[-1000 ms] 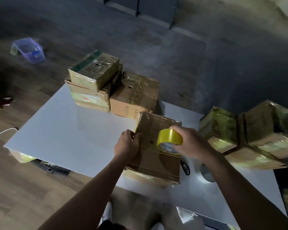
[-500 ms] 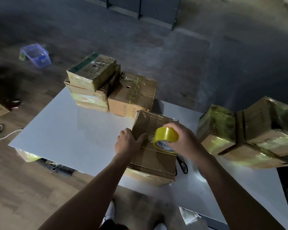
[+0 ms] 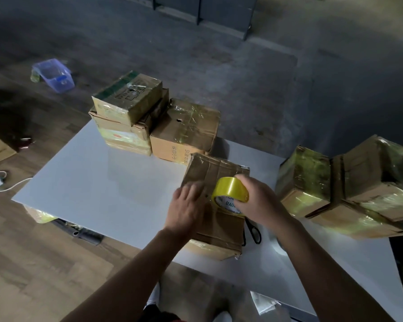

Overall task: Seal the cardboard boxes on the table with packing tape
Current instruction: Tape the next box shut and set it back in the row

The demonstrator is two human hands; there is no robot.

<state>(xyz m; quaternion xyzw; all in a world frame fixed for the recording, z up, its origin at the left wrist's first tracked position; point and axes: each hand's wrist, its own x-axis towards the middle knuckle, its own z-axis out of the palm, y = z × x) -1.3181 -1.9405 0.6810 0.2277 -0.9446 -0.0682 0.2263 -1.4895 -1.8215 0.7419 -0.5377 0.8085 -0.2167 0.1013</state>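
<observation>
One cardboard box [image 3: 216, 228] sits near the counter's [image 3: 102, 182] front edge. On its lid the right hand [image 3: 260, 202] grips a yellow tape roll [image 3: 229, 190]; the left hand [image 3: 187, 205], blurred, lies flat on the box beside it. Scissors [image 3: 254, 228] lie just right of the box. A hard pull could slide the box off, or lay tape crooked if the left hand lifts.

Likely a dim storeroom or packing area: taped cartons [image 3: 184, 133] crowd a white table [image 3: 91, 189].
</observation>
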